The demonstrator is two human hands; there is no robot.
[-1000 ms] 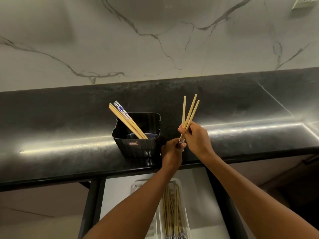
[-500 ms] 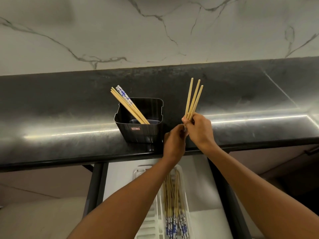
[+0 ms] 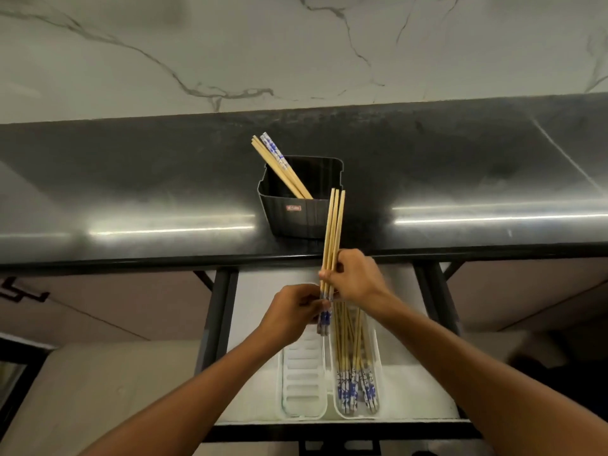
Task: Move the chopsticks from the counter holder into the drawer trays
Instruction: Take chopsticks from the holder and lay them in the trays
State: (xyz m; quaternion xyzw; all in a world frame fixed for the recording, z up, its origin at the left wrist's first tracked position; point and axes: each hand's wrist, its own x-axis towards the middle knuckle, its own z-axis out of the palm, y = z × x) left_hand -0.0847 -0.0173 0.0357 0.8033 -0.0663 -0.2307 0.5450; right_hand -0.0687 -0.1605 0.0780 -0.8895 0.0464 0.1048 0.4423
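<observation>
Three bamboo chopsticks point(image 3: 333, 232) with blue-patterned ends stand nearly upright over the counter's front edge. My right hand point(image 3: 357, 277) grips them at mid-length, and my left hand point(image 3: 292, 309) pinches their lower patterned ends. The black holder point(image 3: 304, 218) on the dark counter keeps a few more chopsticks point(image 3: 279, 164) leaning to the left. Below, in the open drawer, the right white tray point(image 3: 375, 373) holds several chopsticks point(image 3: 352, 363); the left tray point(image 3: 302, 376) looks empty.
The dark counter point(image 3: 131, 199) runs the full width, backed by a marble wall point(image 3: 230, 44). The drawer's black frame rails point(image 3: 217, 311) flank the trays. The white drawer floor point(image 3: 411, 390) shows around the trays.
Both hands have come down and toward me with the three chopsticks, from over the counter to above the drawer. The fanned sticks are now bunched together. My view tilted down.
</observation>
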